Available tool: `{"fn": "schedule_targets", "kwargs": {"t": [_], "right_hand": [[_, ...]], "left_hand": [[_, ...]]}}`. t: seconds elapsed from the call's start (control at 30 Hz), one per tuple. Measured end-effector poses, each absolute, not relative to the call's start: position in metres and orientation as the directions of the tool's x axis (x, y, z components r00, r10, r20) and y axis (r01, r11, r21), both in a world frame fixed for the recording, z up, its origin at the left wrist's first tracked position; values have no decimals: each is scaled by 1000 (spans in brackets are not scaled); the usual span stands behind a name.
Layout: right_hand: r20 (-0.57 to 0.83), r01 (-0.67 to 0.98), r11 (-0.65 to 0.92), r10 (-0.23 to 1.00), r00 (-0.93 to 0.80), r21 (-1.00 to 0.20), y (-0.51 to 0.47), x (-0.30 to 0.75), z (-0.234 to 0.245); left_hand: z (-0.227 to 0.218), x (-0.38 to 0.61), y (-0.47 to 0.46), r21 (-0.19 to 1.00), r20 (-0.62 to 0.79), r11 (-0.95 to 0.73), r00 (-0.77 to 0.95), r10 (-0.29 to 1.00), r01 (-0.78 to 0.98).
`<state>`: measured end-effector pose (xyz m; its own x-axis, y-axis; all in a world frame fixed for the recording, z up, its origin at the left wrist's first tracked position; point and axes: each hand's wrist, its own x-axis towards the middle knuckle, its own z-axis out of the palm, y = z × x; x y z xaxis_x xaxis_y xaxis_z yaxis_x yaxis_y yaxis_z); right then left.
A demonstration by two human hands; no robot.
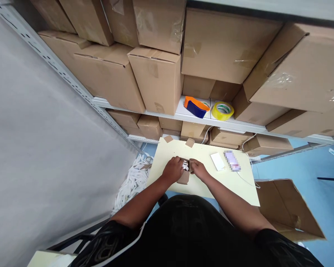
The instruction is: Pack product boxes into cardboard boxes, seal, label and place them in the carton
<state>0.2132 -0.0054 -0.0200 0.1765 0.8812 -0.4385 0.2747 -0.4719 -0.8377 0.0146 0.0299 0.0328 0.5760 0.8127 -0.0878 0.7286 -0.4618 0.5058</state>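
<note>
On the pale tabletop, a small brown cardboard box has a flap folded out toward me. Something shiny and silvery-white sits in its opening; its kind is too small to make out. My left hand grips the left side of the box, with the fingers curled at the shiny contents. Closed around the right wall is my right hand, thumb and fingers pinching the cardboard. Both hands partly hide the box.
Two cardboard pieces lie at the table's back edge. To the right are a white box and a phone with a cable. Shelves of cartons, a tape dispenser and yellow tape rise behind. An open carton stands right.
</note>
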Motion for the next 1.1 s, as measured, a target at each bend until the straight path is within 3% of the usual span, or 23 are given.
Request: {"fn": "schedule_targets", "kwargs": {"t": [0.23,0.4,0.5,0.63,0.73,1.0,1.1], "right_hand": [[-427,200,-440,898,104,-876,-14,211,-31],[-434,157,-440,898,75,-884,-15,212,-36],[-389,208,-396,918,76,-894,-17,211,-41],[-304,305,-320,947,99,-897,-18,207,-41],[-321,386,-337,941,107,-859,-16,204,-38],[-346,426,-380,925,157,-821,-2,194,-20],[-209,385,-275,956,205,-881,-1,199,3]], "left_hand": [[60,47,55,244,-352,-435,497,793,867],[64,54,64,213,-560,-392,440,702,895],[60,54,60,259,-479,-367,449,754,893],[58,50,52,331,-284,-466,558,780,821],[69,41,53,364,-147,-484,563,814,795],[160,-5,76,456,66,-425,447,892,782],[187,-24,80,525,113,-413,420,901,744]]}}
